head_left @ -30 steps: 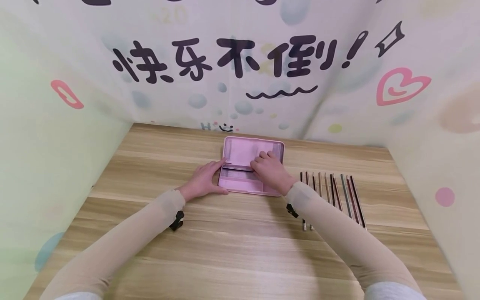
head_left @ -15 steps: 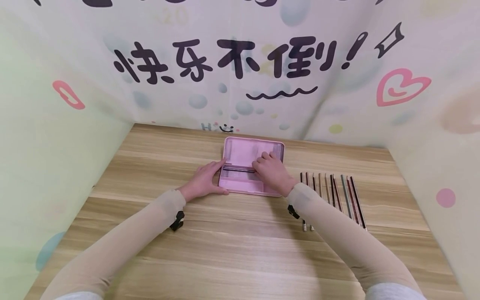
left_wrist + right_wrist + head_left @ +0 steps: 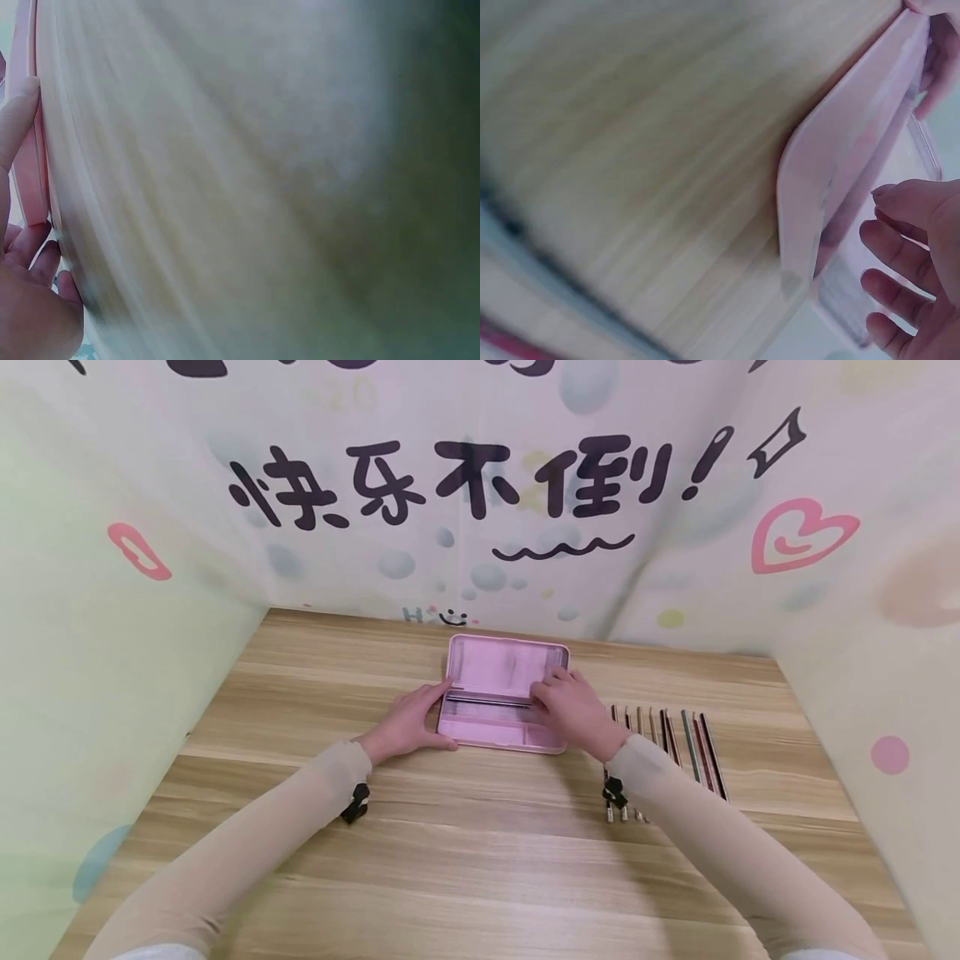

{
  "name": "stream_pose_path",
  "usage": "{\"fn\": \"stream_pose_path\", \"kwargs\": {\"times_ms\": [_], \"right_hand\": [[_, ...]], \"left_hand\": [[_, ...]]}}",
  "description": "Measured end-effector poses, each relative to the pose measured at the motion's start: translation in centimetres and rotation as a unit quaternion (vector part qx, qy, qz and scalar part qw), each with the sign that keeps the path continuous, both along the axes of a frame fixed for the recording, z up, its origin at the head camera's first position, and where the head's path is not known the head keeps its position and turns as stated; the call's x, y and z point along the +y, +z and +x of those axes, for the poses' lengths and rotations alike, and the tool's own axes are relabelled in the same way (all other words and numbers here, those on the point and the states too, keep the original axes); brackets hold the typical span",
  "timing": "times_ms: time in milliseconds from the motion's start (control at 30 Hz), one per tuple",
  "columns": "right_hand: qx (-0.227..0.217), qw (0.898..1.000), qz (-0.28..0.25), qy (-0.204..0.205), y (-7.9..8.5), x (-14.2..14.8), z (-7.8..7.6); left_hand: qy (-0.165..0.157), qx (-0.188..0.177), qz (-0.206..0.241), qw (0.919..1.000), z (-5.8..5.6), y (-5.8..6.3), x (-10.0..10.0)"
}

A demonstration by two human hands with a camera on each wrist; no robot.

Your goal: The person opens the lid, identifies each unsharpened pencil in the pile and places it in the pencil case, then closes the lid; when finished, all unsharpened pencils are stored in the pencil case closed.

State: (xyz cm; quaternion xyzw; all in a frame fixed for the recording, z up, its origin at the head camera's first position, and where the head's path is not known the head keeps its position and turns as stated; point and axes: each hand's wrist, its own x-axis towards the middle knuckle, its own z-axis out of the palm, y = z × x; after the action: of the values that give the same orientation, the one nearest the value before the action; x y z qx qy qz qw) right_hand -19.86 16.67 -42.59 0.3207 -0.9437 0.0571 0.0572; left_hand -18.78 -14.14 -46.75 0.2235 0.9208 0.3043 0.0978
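Note:
A pink pencil case (image 3: 480, 732) lies unfolded near the back of the table, its lid (image 3: 487, 664) laid back toward the wall. A slim dark strip (image 3: 487, 700) runs along the hinge side inside it. My left hand (image 3: 405, 722) holds the case's left end, thumb at the front edge and fingers at the side; the left wrist view shows the thumb on the pink wall (image 3: 31, 176). Over the right end hovers my right hand (image 3: 576, 708). Its loosely bent fingers (image 3: 896, 247) have nothing between them in the right wrist view.
Several pencils (image 3: 701, 747) lie side by side to the right of the case, some of them hidden under my right forearm. The wooden table (image 3: 450, 843) meets printed cloth walls (image 3: 697, 618) at the back and both sides.
My right hand has shifted right along the case, uncovering more of the dark strip and the lid. The left hand and the case stay where they were.

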Motion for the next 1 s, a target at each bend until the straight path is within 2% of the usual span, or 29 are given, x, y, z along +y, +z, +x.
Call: {"fn": "stream_pose_path", "kwargs": {"times_ms": [167,367,600,800,1000], "right_hand": [[-0.033,0.999,-0.028,-0.03,0.7,2.2,1.3],[-0.042,0.996,-0.057,-0.055,0.7,5.0,3.0],[-0.055,0.993,-0.061,-0.087,0.8,7.5,4.5],[-0.07,0.989,-0.045,-0.121,0.1,8.7,5.8],[-0.082,0.986,-0.05,-0.134,-0.5,8.7,7.1]], "left_hand": [[-0.003,0.007,-0.005,1.0,-0.1,-0.1,0.0],[-0.005,0.005,-0.017,0.9998,0.4,0.2,0.1],[-0.004,0.011,-0.015,0.9998,0.2,0.2,0.0],[-0.002,0.011,-0.013,0.9998,0.0,0.2,0.0],[0.0,-0.003,-0.009,1.0,0.0,0.3,0.0]]}}
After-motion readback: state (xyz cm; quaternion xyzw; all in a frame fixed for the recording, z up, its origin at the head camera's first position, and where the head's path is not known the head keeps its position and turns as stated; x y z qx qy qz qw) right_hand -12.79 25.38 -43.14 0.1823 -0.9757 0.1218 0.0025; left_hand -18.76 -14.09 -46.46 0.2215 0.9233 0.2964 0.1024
